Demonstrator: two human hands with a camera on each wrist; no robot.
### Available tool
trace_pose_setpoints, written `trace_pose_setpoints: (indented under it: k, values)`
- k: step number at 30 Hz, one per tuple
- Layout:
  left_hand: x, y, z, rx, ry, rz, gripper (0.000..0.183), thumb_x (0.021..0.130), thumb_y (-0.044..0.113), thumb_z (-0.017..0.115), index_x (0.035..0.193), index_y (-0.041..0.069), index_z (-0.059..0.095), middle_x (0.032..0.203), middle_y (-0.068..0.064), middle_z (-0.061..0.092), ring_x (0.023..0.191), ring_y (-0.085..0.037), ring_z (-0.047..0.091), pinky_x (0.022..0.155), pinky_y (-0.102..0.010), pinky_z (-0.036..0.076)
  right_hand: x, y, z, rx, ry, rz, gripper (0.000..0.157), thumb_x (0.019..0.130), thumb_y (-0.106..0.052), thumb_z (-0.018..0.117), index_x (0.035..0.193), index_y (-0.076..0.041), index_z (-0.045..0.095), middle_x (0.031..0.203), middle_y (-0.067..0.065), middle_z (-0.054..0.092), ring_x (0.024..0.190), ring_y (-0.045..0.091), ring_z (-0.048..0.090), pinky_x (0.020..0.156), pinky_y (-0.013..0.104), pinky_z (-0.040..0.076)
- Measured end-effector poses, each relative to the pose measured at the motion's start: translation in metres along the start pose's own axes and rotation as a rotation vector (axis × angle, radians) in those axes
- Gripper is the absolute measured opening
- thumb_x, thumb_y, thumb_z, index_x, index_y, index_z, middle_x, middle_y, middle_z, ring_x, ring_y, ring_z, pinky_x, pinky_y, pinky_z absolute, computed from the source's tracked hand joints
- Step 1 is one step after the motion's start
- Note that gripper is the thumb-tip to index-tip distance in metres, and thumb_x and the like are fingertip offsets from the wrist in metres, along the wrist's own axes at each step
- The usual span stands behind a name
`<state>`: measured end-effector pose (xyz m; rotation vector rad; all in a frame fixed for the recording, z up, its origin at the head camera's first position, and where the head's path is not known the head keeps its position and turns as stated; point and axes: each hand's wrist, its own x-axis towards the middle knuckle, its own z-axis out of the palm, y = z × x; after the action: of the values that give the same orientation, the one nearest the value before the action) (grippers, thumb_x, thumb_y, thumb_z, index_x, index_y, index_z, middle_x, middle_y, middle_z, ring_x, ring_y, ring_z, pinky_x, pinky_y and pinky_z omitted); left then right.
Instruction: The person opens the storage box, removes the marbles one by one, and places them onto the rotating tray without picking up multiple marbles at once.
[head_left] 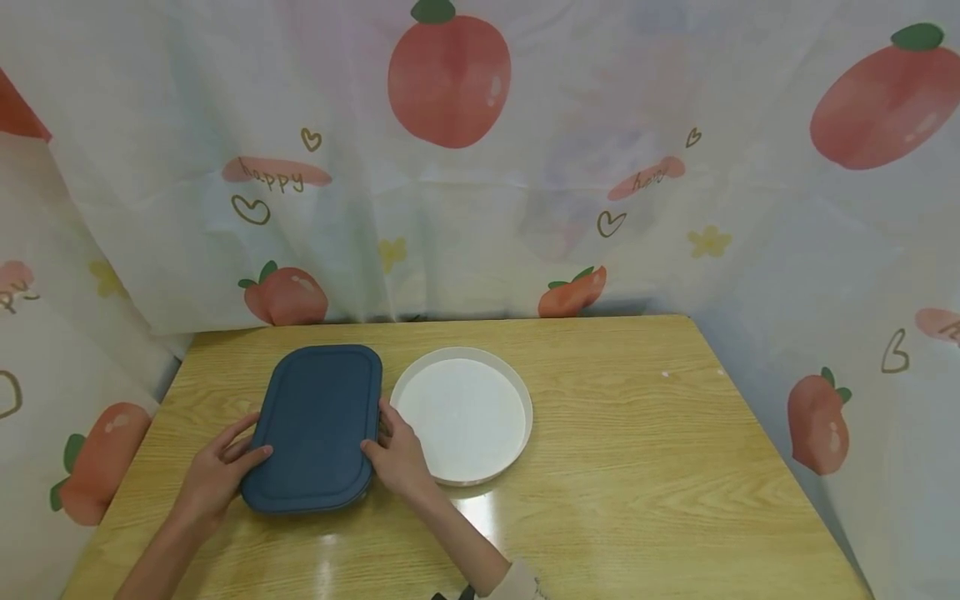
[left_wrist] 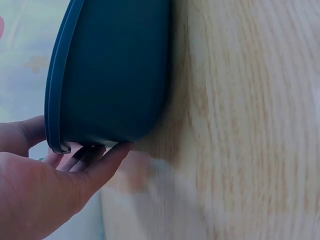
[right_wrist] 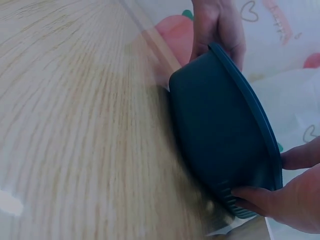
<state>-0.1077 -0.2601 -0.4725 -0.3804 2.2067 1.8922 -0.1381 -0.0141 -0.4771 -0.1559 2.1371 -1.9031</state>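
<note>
A dark blue rectangular container with a fitted lid (head_left: 315, 425) is at the left of the table, its long side running front to back at a slight slant. My left hand (head_left: 210, 479) grips its left side, the thumb over the lid's edge. On the opposite side my right hand (head_left: 400, 458) holds it, thumb at the rim. In the left wrist view, fingers (left_wrist: 102, 170) reach under the rim against the container's wall (left_wrist: 112, 70). The right wrist view shows both hands at the container (right_wrist: 220, 120); whether its base touches the table cannot be told. Its inside is hidden.
Close to the right of the container lies a round white plate (head_left: 461, 417) with a raised rim. Both stand on a wood-grain table (head_left: 637, 467). A white curtain (head_left: 480, 225) printed with fruit hangs behind the table and at its sides.
</note>
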Motion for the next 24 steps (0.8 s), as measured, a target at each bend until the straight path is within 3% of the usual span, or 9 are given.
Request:
trace_pose_setpoints:
  k: [8,16,20,24]
  values:
    - [0.001,-0.006,0.001,-0.015,0.012,-0.004,0.078,0.085,0.033,0.066,0.148,0.019,0.021,0.142,-0.018,0.031,0.092,0.006,0.054,0.077,-0.027,0.049,-0.005,0.008,-0.001,-0.031,-0.011,-0.052,0.068,0.089,-0.012,0.060,0.145,-0.006,0.023,0.142,0.012,0.034,0.120,0.030,0.045,0.088,0.030,0.044]
    - [0.000,-0.007,0.003,-0.053,0.020,-0.019,0.078,0.085,0.031,0.067,0.147,0.020,0.021,0.143,-0.017,0.030,0.091,0.006,0.054,0.078,-0.027,0.049,-0.018,0.015,-0.003,-0.043,-0.067,-0.053,0.092,0.080,-0.036,0.070,0.148,-0.014,0.013,0.148,0.003,0.024,0.132,0.017,0.029,0.101,0.029,0.030]
    - [0.000,-0.006,0.004,-0.061,0.020,-0.021,0.078,0.085,0.031,0.067,0.148,0.020,0.021,0.144,-0.020,0.027,0.092,0.007,0.054,0.078,-0.026,0.048,-0.024,0.019,-0.007,-0.063,-0.126,-0.025,0.104,0.074,-0.039,0.076,0.149,-0.020,0.007,0.149,-0.003,0.020,0.132,0.012,0.025,0.102,0.028,0.028]
    - [0.000,-0.006,0.004,-0.052,0.014,-0.023,0.079,0.085,0.031,0.066,0.148,0.021,0.020,0.145,-0.022,0.024,0.092,0.008,0.053,0.077,-0.025,0.048,-0.026,0.026,-0.011,-0.054,-0.226,-0.082,0.115,0.070,-0.033,0.080,0.148,-0.022,-0.004,0.150,-0.008,0.010,0.133,0.007,0.019,0.103,0.028,0.026]
